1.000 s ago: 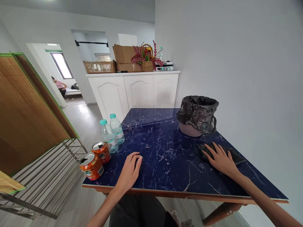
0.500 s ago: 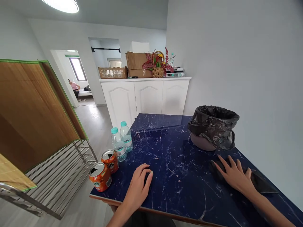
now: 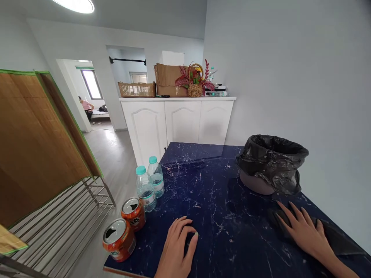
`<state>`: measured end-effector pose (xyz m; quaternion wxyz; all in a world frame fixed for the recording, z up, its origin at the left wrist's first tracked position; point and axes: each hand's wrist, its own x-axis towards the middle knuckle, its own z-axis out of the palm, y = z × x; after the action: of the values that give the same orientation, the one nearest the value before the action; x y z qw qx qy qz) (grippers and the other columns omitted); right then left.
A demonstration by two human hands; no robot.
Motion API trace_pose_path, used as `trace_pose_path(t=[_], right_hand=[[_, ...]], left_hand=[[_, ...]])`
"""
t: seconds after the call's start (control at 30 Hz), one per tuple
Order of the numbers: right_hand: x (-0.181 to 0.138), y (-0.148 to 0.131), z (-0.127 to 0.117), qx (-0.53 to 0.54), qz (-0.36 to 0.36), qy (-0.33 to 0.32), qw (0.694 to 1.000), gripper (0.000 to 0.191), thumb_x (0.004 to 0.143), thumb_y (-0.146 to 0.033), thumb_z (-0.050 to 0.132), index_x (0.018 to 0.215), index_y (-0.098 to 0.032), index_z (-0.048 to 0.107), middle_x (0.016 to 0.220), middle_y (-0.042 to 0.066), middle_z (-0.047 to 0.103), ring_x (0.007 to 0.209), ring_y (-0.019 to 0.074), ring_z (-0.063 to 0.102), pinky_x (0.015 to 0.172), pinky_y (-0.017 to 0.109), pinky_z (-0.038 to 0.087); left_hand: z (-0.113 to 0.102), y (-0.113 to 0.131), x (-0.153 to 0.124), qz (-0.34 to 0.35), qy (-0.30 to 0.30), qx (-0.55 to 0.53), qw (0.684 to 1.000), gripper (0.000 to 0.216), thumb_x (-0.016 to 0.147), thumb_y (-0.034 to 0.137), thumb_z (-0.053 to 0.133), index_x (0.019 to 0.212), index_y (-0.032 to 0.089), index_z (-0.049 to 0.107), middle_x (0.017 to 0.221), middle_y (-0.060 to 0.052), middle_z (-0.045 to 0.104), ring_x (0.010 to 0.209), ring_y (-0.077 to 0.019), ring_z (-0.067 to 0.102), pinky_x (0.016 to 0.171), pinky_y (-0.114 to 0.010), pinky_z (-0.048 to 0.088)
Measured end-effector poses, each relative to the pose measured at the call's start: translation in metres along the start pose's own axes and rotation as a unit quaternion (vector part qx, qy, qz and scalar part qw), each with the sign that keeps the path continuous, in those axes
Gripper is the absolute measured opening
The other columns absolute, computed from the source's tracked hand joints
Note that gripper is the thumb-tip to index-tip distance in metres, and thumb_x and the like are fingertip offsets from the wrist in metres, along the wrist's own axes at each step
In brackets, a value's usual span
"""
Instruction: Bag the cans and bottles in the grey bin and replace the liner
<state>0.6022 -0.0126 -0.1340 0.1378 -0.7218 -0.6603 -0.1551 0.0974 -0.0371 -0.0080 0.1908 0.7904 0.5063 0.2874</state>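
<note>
My left hand (image 3: 177, 249) rests on the dark blue marble table (image 3: 208, 200) near its front edge, fingers curled loosely and empty. To its left stand two opened orange cans (image 3: 119, 239) and, behind them, two small water bottles (image 3: 146, 188) with teal caps. My right hand (image 3: 304, 231) lies flat with fingers spread on a folded black bag (image 3: 333, 237) at the table's right side. Just behind that hand sits a small bin lined with a black bag (image 3: 271, 164).
A metal rack (image 3: 58, 227) and a bamboo-mat panel (image 3: 31, 139) stand left of the table. White cabinets (image 3: 176, 119) at the back carry cardboard boxes and a flower basket (image 3: 194, 82). A person sits in the far room (image 3: 86, 106). A grey wall runs along the right.
The view has tilted up and closer, so the table and hands sit lower in frame. Both hands keep their places on the table and the black bag.
</note>
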Motion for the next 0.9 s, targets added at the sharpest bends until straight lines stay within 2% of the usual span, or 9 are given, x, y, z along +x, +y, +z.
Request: trace_pose_path(t=[0.1,0.23,0.4,0.5,0.6,0.7,0.77,0.83,0.9], right_hand=[[0.002,0.006,0.003,-0.022,-0.012,-0.020,0.999,0.078,0.089,-0.057,0.041,0.164,-0.040,0.041,0.168,0.010,0.046,0.154,0.0537,0.034,0.110,0.086,0.034],[0.005,0.008,0.004,-0.038,0.013,-0.013,0.999,0.073,0.096,-0.050,0.030,0.166,-0.034,0.039,0.168,0.013,0.045,0.155,0.0507,0.034,0.111,0.084,0.034],[0.015,-0.010,-0.018,0.002,0.052,-0.029,0.998,0.071,0.099,-0.053,0.022,0.158,-0.029,0.052,0.161,0.020,0.052,0.152,0.0503,0.040,0.110,0.084,0.034],[0.031,-0.024,-0.047,0.033,0.082,-0.002,0.996,0.066,0.101,-0.056,0.023,0.150,-0.030,0.060,0.151,0.020,0.062,0.144,0.0483,0.051,0.108,0.083,0.037],[0.053,-0.033,-0.087,0.037,0.135,0.078,0.987,0.063,0.105,-0.055,0.026,0.149,-0.022,0.056,0.141,0.021,0.067,0.131,0.0443,0.063,0.107,0.075,0.045],[0.080,-0.042,-0.136,0.029,0.163,0.135,0.977,0.061,0.108,-0.054,0.031,0.156,-0.020,0.045,0.151,0.020,0.058,0.117,0.0372,0.072,0.097,0.058,0.058],[0.100,-0.051,-0.168,0.052,0.141,0.170,0.974,0.058,0.107,-0.050,0.037,0.160,-0.025,0.040,0.161,0.019,0.047,0.101,0.0297,0.076,0.078,0.045,0.063],[0.120,-0.060,-0.194,0.079,0.103,0.159,0.979,0.057,0.107,-0.047,0.039,0.161,-0.027,0.038,0.167,0.017,0.041,0.089,0.0236,0.076,0.065,0.038,0.060],[0.140,-0.067,-0.211,0.089,0.093,0.125,0.984,0.057,0.107,-0.046,0.041,0.161,-0.028,0.039,0.167,0.015,0.043,0.087,0.0223,0.075,0.067,0.038,0.058]], left_hand=[[0.002,-0.004,0.002,0.013,-0.004,-0.001,1.000,0.027,0.110,0.045,0.049,0.115,0.032,0.073,0.142,-0.006,0.070,0.146,-0.0347,0.056,0.119,-0.068,0.047],[0.006,-0.011,0.005,0.048,-0.008,0.010,0.999,0.024,0.108,0.044,0.053,0.115,0.034,0.073,0.142,-0.005,0.070,0.145,-0.0347,0.058,0.115,-0.066,0.053],[0.007,-0.018,0.010,0.079,-0.011,0.034,0.996,0.020,0.106,0.045,0.058,0.114,0.036,0.073,0.140,-0.003,0.072,0.140,-0.0366,0.062,0.108,-0.065,0.058],[0.008,-0.021,0.013,0.090,-0.014,0.036,0.995,0.021,0.106,0.045,0.058,0.114,0.035,0.074,0.140,-0.004,0.072,0.141,-0.0365,0.062,0.109,-0.065,0.058],[0.008,-0.021,0.014,0.094,-0.013,0.033,0.995,0.022,0.106,0.045,0.057,0.113,0.034,0.075,0.141,-0.005,0.072,0.141,-0.0362,0.061,0.111,-0.064,0.057],[0.006,-0.020,0.016,0.089,-0.014,0.033,0.995,0.024,0.106,0.046,0.056,0.112,0.034,0.076,0.141,-0.005,0.071,0.142,-0.0362,0.060,0.111,-0.063,0.057],[0.005,-0.018,0.018,0.080,-0.024,0.035,0.996,0.026,0.107,0.048,0.055,0.114,0.034,0.076,0.141,-0.005,0.072,0.142,-0.0365,0.061,0.110,-0.062,0.058],[0.004,-0.017,0.019,0.070,-0.030,0.035,0.997,0.028,0.107,0.049,0.054,0.115,0.034,0.076,0.141,-0.005,0.072,0.141,-0.0366,0.062,0.107,-0.060,0.060],[0.003,-0.016,0.019,0.064,-0.030,0.030,0.997,0.029,0.107,0.050,0.053,0.116,0.035,0.076,0.143,-0.005,0.071,0.141,-0.0362,0.061,0.106,-0.058,0.061]])
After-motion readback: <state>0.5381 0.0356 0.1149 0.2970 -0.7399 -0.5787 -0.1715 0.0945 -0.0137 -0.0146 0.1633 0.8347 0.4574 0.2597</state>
